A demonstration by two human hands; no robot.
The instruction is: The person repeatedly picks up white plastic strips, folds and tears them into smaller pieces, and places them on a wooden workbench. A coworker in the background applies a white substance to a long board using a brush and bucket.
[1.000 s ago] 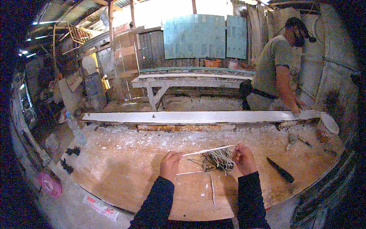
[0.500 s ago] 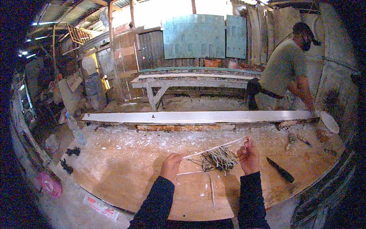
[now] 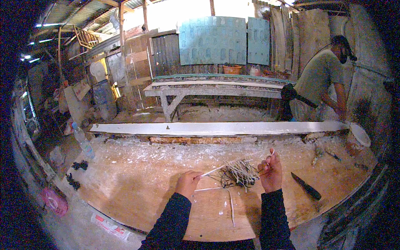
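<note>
The white strip (image 3: pixel 213 171) you are working with slants from your left hand (image 3: pixel 187 183) toward the tangled bundle of pale and dark strips (image 3: pixel 241 172) on the tabletop (image 3: pixel 146 212). Take that bundle as the clock's centre, twelve pointing away from you: your left hand sits near nine, its fingers pinched closed on the strip. Your right hand (image 3: pixel 272 173) is raised just beside the bundle at three, fingers curled, with thumb and forefinger near each other; a small pale spot shows at the tips, but I cannot tell whether they grip the strip's other end. The step in hand looks like handling one single strip apart from the bundle. The next move, I judge, calls for a steady left pinch and a sure right-hand hold on the free end, clear of the tangle. A loose strip (image 3: pixel 232 208) lies between six and seven, and a black-handled knife (image 3: pixel 306 186) between three and four. Farther out, black clumps (image 3: pixel 79 165) lie toward nine, a plastic bottle (image 3: pixel 84 145) stands between nine and ten, a long white plank (image 3: pixel 216 128) spans twelve, and another person (image 3: pixel 318 83) bends between one and two.
</note>
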